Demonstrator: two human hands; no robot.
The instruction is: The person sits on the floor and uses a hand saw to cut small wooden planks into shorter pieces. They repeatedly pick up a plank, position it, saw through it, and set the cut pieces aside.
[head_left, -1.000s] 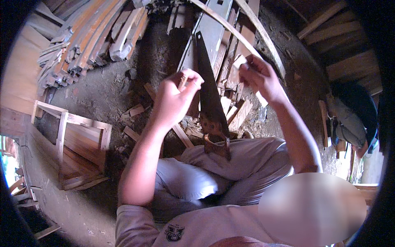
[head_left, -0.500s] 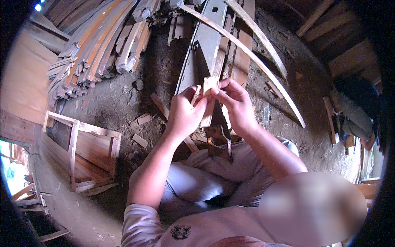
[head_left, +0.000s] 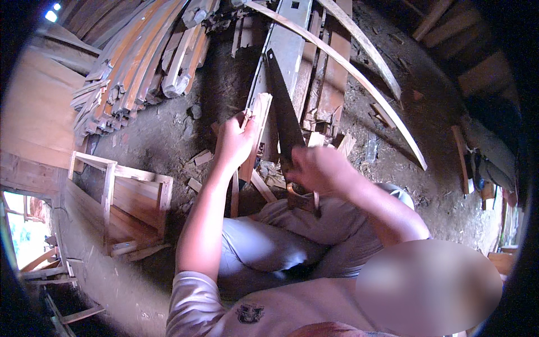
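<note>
My left hand is closed round a short, pale wooden strip, which points up and away from me. A thin sliver of wood shows by its thumb. A handsaw with a dark blade lies lengthwise in front of me, its tip away and its wooden handle by my legs. Over the heel of the blade, just above the handle, is my right hand. Its fingers are curled and smeared by motion, so I cannot tell whether they grip the saw. A small pale block lies just beyond it.
A long grey plank and brown boards stretch away ahead. Two curved strips cross at the right. Stacked timber fills the far left. A wooden frame stands at left. Offcuts litter the dirt floor.
My hands have parted. The left moved slightly left with the strip, now tilted up; the right left the small piece they held together and came down toward me, over the saw.
</note>
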